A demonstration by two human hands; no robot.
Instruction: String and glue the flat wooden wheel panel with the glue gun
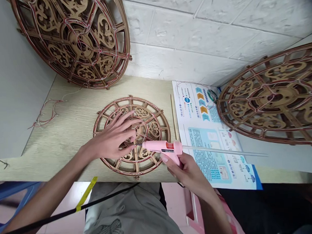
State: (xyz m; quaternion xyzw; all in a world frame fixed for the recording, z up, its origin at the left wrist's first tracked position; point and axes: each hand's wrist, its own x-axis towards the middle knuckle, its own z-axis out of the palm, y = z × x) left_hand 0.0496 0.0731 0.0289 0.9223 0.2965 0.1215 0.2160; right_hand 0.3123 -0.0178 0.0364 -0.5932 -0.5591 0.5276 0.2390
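Observation:
My right hand is wrapped round the grip of a pink hot glue gun, with a long pale glue stick sticking out of its back. The gun's nozzle points left, close to the thumb of my left hand. That hand lies over a round brown openwork wheel with scroll patterns, its fingers spread across the upper middle. Thin red and white wires run along the wheel's rings and spokes. Part of the hub is hidden under my fingers, and I cannot tell whether the nozzle touches the wheel.
A larger wired wheel leans at the upper left, another wheel at the right. Loose wires lie on the table. A printed sheet and thin rod are right of the wheel. A black cord crosses the foreground.

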